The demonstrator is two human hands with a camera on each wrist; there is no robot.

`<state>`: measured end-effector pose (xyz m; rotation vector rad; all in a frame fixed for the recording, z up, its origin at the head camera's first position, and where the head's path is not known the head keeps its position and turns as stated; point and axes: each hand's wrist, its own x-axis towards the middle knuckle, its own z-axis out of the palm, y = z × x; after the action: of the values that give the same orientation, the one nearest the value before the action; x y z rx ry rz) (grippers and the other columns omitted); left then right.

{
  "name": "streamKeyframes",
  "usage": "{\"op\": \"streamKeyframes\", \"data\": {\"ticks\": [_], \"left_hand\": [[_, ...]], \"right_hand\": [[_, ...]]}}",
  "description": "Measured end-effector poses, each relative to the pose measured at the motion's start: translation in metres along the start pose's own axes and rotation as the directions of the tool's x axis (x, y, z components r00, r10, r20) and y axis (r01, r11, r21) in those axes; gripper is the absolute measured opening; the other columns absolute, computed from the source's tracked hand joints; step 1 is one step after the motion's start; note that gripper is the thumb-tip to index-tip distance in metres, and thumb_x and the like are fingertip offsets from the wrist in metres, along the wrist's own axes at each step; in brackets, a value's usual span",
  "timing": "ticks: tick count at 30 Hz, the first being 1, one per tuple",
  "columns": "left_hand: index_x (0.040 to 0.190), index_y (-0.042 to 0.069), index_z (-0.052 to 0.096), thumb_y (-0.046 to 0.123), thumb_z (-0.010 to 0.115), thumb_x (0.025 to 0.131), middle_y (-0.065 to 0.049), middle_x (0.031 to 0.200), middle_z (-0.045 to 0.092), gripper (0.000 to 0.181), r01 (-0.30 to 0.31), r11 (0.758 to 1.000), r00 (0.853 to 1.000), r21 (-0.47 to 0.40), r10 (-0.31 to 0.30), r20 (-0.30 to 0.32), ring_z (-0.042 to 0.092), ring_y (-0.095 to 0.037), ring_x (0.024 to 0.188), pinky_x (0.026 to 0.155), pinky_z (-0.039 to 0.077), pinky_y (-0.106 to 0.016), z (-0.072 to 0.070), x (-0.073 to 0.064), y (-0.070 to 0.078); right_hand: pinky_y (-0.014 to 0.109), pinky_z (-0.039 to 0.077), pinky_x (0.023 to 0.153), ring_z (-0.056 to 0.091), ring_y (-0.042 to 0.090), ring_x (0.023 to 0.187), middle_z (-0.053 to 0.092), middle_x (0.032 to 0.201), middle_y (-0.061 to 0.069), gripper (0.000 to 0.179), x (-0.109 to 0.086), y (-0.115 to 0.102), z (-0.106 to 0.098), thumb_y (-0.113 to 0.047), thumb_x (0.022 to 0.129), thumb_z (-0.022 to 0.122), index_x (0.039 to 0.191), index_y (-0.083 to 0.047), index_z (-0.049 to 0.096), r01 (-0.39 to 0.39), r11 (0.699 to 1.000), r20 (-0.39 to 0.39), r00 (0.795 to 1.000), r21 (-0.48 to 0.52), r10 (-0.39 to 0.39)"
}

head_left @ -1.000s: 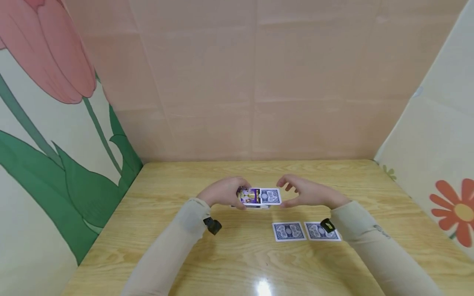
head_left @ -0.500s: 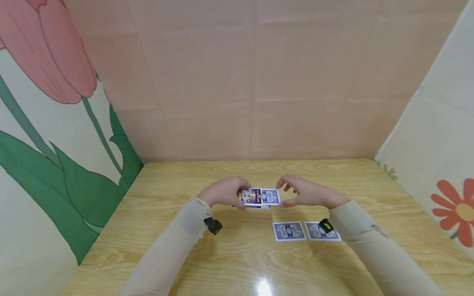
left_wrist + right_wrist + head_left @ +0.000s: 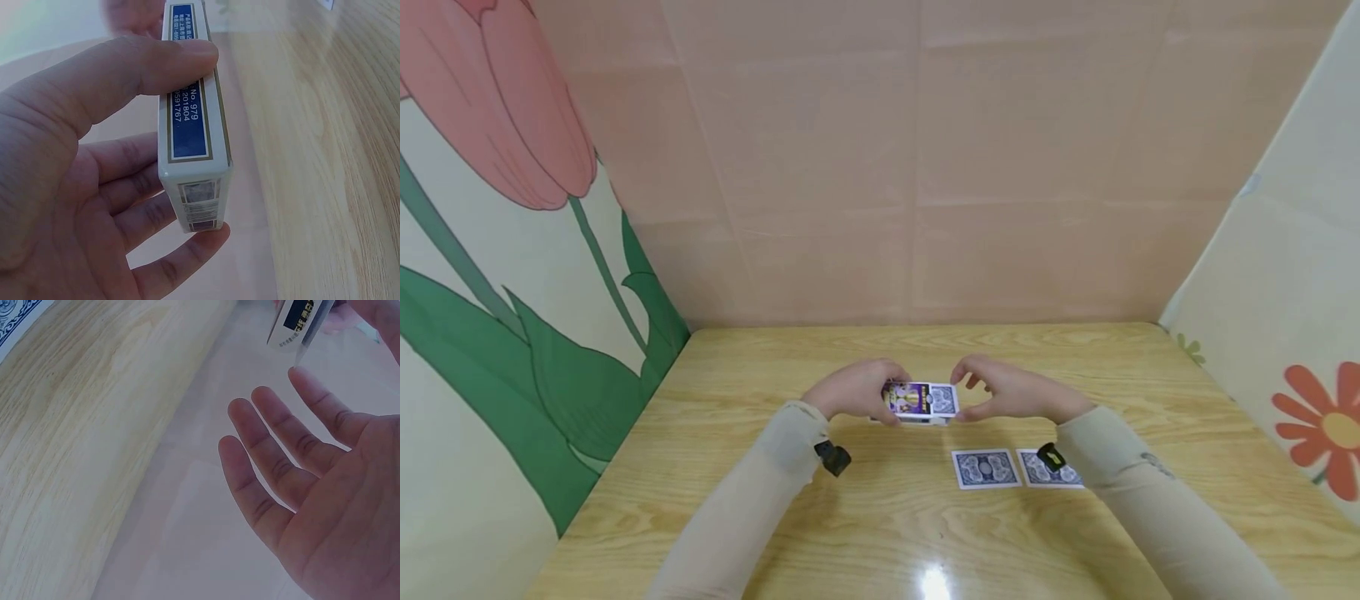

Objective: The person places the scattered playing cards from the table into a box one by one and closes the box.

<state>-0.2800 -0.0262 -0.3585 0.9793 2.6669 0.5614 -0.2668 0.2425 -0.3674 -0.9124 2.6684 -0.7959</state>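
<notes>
In the head view my left hand (image 3: pixel 857 390) grips a playing-card box (image 3: pixel 908 398) with a purple and yellow picture, held above the table. The left wrist view shows the thumb across the narrow printed side of the box (image 3: pixel 190 119) and the fingers on its other side. A playing card (image 3: pixel 943 400) with a blue patterned back sticks out of the right end of the box. My right hand (image 3: pixel 1015 392) pinches this card by its edges between thumb and index finger. Its other fingers (image 3: pixel 269 469) stay off the card. Whether several cards lie stacked there is hidden.
Two face-down cards lie side by side on the wooden table (image 3: pixel 880 517): a left card (image 3: pixel 987 469) and a right card (image 3: pixel 1047 472), partly covered by the right wrist camera (image 3: pixel 1052 457). Behind the table rises a pinkish sheet (image 3: pixel 880 167).
My right hand has moved left, and the protruding card has slid deeper into the box. Less of its patterned back shows. My left hand and the box stay nearly still.
</notes>
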Motion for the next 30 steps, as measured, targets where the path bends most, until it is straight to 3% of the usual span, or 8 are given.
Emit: {"op": "streamKeyframes", "data": {"ticks": [23, 30], "left_hand": [[0.125, 0.014, 0.062, 0.024, 0.085, 0.073, 0.004, 0.11, 0.062, 0.058, -0.001, 1.0, 1.0, 0.01, 0.001, 0.003, 0.057, -0.007, 0.088, 0.079, 0.048, -0.024, -0.001, 0.0, 0.002], [0.127, 0.013, 0.06, 0.023, 0.084, 0.074, 0.003, 0.11, 0.063, 0.059, 0.015, 1.0, 1.0, -0.014, -0.015, 0.007, 0.058, -0.008, 0.088, 0.079, 0.049, -0.025, -0.003, -0.001, 0.002]], "right_hand": [[0.044, 0.047, 0.088, 0.055, 0.033, 0.113, 0.054, 0.123, 0.005, 0.053, 0.011, -0.01, 0.005, -0.041, 0.079, 0.077, 0.118, -0.015, 0.052, 0.008, 1.0, 0.01, 1.0, 0.01, -0.008], [0.048, 0.047, 0.088, 0.054, 0.034, 0.114, 0.054, 0.126, 0.006, 0.049, 0.007, -0.009, 0.004, -0.04, 0.084, 0.072, 0.121, -0.015, 0.051, 0.039, 0.999, -0.006, 0.999, 0.02, -0.039]]}}
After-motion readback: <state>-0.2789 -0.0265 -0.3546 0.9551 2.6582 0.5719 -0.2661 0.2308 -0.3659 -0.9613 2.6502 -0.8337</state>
